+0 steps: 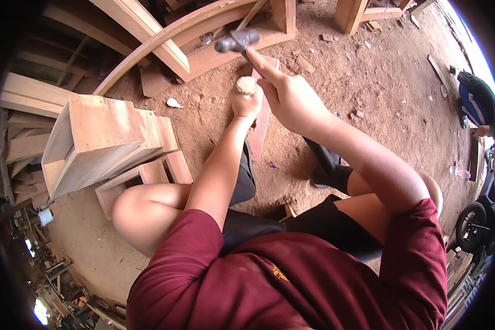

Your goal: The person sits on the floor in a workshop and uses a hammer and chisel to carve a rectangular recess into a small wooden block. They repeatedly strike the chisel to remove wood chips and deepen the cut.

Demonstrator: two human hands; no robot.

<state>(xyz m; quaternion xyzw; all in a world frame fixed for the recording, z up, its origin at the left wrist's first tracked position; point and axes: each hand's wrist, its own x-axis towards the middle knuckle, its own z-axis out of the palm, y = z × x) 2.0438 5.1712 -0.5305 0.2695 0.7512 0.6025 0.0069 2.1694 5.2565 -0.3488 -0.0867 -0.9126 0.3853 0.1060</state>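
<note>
The person is sitting low on the dirt floor of a woodworking yard, and the long wooden board (261, 118) lying on the ground in front of the knees is serving here as the landmark. The left hand (245, 103) is closing around a wooden-handled chisel (246, 85), holding it upright on the board near its far end; only the pale, mushroomed butt of the handle is showing above the fist, and the blade itself is hidden. The right hand (291, 99) is gripping the handle of a hammer, index finger stretched along it, and the grey steel hammer head (236, 42) is hanging raised just beyond the board's far end and above the chisel, apart from it.

The step in hand appears to be chiselling into the board, with the hammer at the top of a swing. The next move, as I judge it, is calling for a square blow on the chisel butt while the left fist is keeping the tool steady and clear of the strike.

To the left of the board a stack of cut timber blocks (107, 146) is resting, and beyond the board a curved wooden frame (165, 38) is lying. Far right of the board a parked motorbike (478, 220) is showing at the rim.
</note>
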